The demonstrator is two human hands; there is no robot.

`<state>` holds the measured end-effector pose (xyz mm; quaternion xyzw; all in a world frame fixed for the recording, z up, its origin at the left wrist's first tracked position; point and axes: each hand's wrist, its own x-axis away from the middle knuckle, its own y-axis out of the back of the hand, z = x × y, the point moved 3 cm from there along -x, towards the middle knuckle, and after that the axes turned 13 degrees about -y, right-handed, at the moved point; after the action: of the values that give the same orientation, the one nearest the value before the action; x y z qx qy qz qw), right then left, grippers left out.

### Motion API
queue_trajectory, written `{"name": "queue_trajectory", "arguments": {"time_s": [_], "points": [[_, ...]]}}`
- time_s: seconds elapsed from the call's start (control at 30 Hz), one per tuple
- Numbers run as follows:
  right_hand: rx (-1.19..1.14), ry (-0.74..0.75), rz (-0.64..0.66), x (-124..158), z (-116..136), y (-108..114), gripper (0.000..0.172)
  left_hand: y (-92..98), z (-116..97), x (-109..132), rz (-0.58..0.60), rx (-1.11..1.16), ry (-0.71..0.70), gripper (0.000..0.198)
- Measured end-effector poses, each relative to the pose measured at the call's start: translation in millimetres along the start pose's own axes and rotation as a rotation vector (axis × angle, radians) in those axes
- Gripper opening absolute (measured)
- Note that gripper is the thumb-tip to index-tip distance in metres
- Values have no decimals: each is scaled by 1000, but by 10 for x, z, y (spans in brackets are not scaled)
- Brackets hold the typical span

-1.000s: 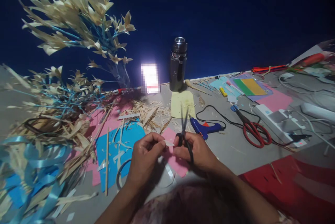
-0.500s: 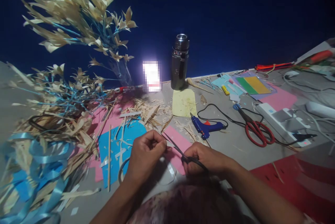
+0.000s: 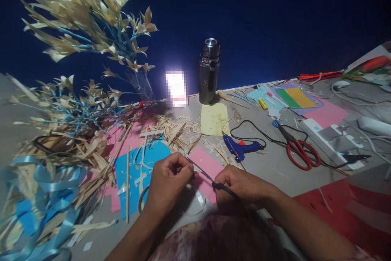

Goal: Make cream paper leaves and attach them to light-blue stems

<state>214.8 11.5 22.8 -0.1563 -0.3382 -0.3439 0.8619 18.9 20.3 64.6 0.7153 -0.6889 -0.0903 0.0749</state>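
Note:
My left hand (image 3: 169,179) is pinched shut on a small pale strip near the table's front edge. Black-handled scissors (image 3: 210,179) are gripped in my right hand (image 3: 238,185), blades closed and pointing left toward the fingertips of my left hand. Both hands hover over a pink paper sheet (image 3: 207,167) and a blue sheet (image 3: 137,167). A loop of clear tape or ribbon (image 3: 195,204) lies under my hands.
Dried pale leaves on blue stems (image 3: 85,29) and blue ribbon (image 3: 39,196) crowd the left. A steel flask (image 3: 209,71), yellow paper (image 3: 214,119), blue glue gun (image 3: 240,147), red scissors (image 3: 297,149), power strip (image 3: 331,139) and coloured sheets (image 3: 293,98) lie behind and right.
The scissors swung from pointing upright away from me to lying leftward toward my left hand. My right hand dropped lower and to the right. The blades have closed.

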Motion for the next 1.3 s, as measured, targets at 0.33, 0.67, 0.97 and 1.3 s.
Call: {"name": "queue_trajectory", "arguments": {"time_s": [0.33,0.67,0.97,1.3], "points": [[-182,59,25,-63,-10,-104,34,-63,160,66,-38,305,148,15],[-573,373,-488,-200,248,-235,32,-283,278,144,-10,605,188,19],[-199,383,-660,-162,238,-122,17,-161,159,88,41,-91,-53,19],[218,458,-1054,-162,220,-102,7,-223,162,91,-23,-274,-241,18]]}}
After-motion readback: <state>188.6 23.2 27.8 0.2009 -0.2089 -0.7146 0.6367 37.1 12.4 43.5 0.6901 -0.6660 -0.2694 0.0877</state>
